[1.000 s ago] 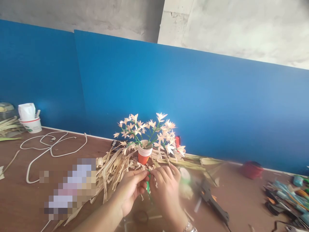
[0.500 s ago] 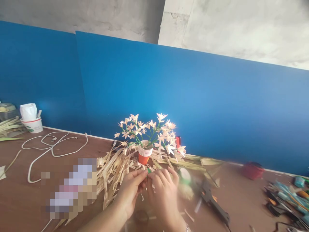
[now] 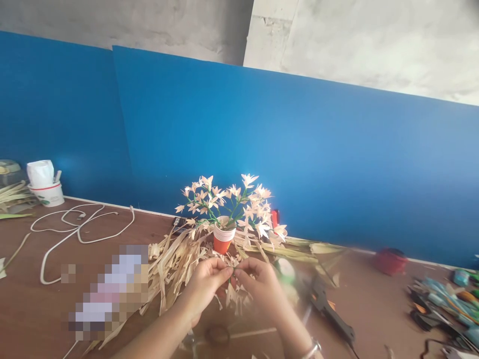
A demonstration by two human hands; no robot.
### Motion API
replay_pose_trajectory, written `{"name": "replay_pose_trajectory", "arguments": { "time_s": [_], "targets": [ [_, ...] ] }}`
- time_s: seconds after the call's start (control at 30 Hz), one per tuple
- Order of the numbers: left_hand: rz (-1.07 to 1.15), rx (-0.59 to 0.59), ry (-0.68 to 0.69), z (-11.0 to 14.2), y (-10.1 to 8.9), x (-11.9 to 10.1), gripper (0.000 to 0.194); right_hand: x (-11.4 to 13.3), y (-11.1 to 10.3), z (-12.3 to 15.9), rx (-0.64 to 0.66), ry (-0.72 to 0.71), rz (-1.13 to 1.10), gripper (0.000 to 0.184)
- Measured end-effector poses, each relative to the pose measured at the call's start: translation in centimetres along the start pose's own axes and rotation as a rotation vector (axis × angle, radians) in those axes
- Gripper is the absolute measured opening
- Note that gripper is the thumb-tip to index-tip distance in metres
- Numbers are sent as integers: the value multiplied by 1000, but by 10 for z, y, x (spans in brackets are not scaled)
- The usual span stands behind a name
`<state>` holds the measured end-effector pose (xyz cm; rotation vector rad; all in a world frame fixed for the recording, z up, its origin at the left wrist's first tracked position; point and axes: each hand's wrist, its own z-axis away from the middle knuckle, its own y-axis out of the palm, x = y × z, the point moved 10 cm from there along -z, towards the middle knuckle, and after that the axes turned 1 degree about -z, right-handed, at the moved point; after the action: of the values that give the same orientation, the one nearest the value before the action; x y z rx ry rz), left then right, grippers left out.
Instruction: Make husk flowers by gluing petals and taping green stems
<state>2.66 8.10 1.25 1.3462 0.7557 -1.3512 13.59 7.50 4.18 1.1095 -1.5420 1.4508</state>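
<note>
Two hands meet low in the view, the left hand (image 3: 205,284) and the right hand (image 3: 267,289), their fingers closed in a pinch on a thin green piece (image 3: 234,272) that lies between the fingertips. Small pale flower-like pieces (image 3: 236,295) show just below the fingers; whether they join the green piece is unclear.

Just beyond the fingers, a nested stack of paper cups (image 3: 223,243), orange below with white rims above, stands upright and holds green-stemmed pale flowers (image 3: 249,212), spreading to both sides. Well to the left of the fingers, a white bowl (image 3: 48,195) with a red rim carries a white crumpled item (image 3: 40,173). Far to their right sits a dark red container (image 3: 390,262), its contents not visible.

The brown table (image 3: 374,309) bears dried husk strips (image 3: 175,259) beside and beyond the fingers, a white cable (image 3: 52,254) to their left, and a black glue gun (image 3: 331,310) to their right, with tangled blue and black items (image 3: 441,304) farther right. A blue panel (image 3: 280,149) rises behind the table, below a rough grey wall (image 3: 168,25).
</note>
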Motion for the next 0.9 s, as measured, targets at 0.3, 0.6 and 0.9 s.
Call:
{"name": "replay_pose_trajectory", "arguments": {
  "time_s": [0.3, 0.6, 0.9],
  "targets": [
    [-107, -74, 143, -2, -6, -7, 19, -18, 12, 1, 45, 185, -390, 15],
    [-67, 17, 141, -2, -1, -13, 16, -13, 10, 1, 8, 237, -439, 11],
    [-196, -11, 143, -5, -9, -21, 18, -27, 23, -3, 64, 159, -576, 16]
  ]
}}
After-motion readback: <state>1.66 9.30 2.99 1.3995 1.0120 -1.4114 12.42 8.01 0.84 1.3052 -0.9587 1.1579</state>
